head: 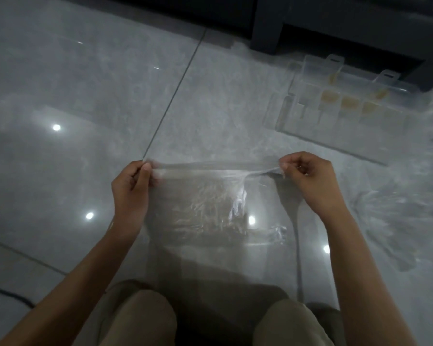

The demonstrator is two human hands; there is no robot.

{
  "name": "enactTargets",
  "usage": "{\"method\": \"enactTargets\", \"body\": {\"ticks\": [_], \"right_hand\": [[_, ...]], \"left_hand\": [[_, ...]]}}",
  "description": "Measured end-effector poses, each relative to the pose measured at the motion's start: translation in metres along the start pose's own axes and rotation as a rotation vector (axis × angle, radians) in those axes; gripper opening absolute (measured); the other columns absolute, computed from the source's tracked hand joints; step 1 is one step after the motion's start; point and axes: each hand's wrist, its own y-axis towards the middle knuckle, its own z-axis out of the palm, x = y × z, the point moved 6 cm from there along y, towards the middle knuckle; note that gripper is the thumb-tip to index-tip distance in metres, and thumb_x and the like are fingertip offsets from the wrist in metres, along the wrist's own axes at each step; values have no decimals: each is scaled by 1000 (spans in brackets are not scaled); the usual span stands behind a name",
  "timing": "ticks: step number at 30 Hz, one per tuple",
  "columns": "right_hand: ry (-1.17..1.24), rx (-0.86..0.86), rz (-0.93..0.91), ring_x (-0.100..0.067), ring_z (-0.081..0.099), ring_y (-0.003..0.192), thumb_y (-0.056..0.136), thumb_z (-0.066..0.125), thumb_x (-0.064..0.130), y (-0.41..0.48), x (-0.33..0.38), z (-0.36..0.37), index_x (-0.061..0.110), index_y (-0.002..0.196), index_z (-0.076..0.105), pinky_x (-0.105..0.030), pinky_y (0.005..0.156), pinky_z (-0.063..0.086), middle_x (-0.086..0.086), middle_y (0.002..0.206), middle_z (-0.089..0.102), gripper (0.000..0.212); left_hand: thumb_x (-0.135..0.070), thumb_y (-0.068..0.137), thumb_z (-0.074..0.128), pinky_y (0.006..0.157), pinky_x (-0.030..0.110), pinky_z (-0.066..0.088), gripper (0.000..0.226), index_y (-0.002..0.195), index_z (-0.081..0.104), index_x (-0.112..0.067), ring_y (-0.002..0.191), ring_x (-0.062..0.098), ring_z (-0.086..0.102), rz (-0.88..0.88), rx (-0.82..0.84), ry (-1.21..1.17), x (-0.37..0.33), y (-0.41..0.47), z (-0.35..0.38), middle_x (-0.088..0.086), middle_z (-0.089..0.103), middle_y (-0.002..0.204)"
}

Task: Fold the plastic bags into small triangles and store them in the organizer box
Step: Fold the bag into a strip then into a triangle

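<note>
Head view: the left grip (133, 193) and right grip (313, 181) are each pinching a top corner of the clear plastic bag (210, 208), pulling its upper edge taut in front of the knees. The organizer box (335, 108) is sitting on the floor (85, 96) far right, well apart. Loose bags (410, 196) are crowding the right edge, and open tiles are spreading to the left.

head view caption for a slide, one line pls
Both hands, left hand and right hand, pinch a clear plastic bag taut by its top edge above the tiled floor, organizer box beyond.
</note>
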Motion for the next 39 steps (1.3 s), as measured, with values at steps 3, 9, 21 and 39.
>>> {"method": "enactTargets", "body": {"ticks": [3, 9, 21, 39], "right_hand": [[53, -19, 18, 0, 60, 69, 89, 62, 2, -1, 0, -2, 24, 79, 67, -12, 70, 46, 7, 78, 67, 25], [71, -112, 76, 4, 56, 60, 94, 56, 7, -2, 2, -2, 23, 74, 60, -10, 60, 42, 6, 72, 62, 26], [-114, -349, 59, -5, 54, 57, 95, 56, 17, -6, 4, -16, 20, 88, 67, -17, 57, 35, 12, 61, 56, 13], [-842, 221, -484, -23, 36, 140, 95, 24, 34, -17, 35, 164, 7, 143, 43, -36, 117, 18, -10, 150, 42, 59]], "left_hand": [[-8, 99, 48, 63, 6, 40, 18, 88, 62, -11, 61, -7, 53, 7, 23, 5, -2, -1, 1, -24, 60, 63], [-7, 99, 48, 59, 8, 38, 22, 84, 63, -13, 53, -4, 48, -50, 10, -33, 2, -2, 6, -19, 56, 55], [-16, 101, 48, 52, 13, 39, 23, 87, 66, -15, 44, 3, 44, -153, 5, -89, 6, -9, 15, -8, 47, 44], [-31, 97, 25, 117, 47, 13, 59, 147, 34, -2, 144, 23, 27, 583, 446, 1041, 10, -23, 81, 14, 32, 154]]}}
